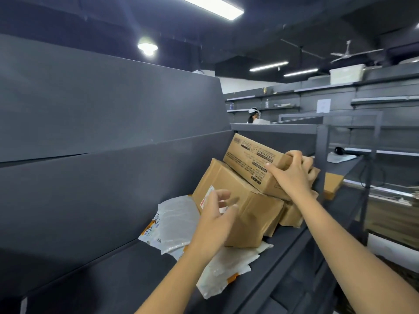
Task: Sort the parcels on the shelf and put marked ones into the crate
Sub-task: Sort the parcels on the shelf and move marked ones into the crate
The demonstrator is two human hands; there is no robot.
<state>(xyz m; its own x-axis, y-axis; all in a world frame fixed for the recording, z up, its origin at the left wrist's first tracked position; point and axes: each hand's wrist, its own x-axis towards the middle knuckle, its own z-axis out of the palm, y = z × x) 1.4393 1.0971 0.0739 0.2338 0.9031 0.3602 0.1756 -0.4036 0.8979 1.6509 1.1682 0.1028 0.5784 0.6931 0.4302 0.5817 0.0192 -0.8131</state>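
Several parcels lie on a dark grey shelf (278,257). A long printed cardboard box (249,162) rests tilted on top of a larger brown box (247,205) with a white and red label. My right hand (292,173) grips the near end of the printed box, fingers curled over its edge. My left hand (217,214) hovers with fingers apart in front of the larger box's label, holding nothing. A white plastic mailer (172,223) lies to the left of the boxes, and another white mailer (226,266) lies under my left forearm. No crate is in view.
A smaller crushed brown box (292,214) sits behind the large one. The shelf's grey back panel (102,177) rises at left. A metal upright (322,159) stands at the right end. Another person (254,115) is far behind, among more shelving.
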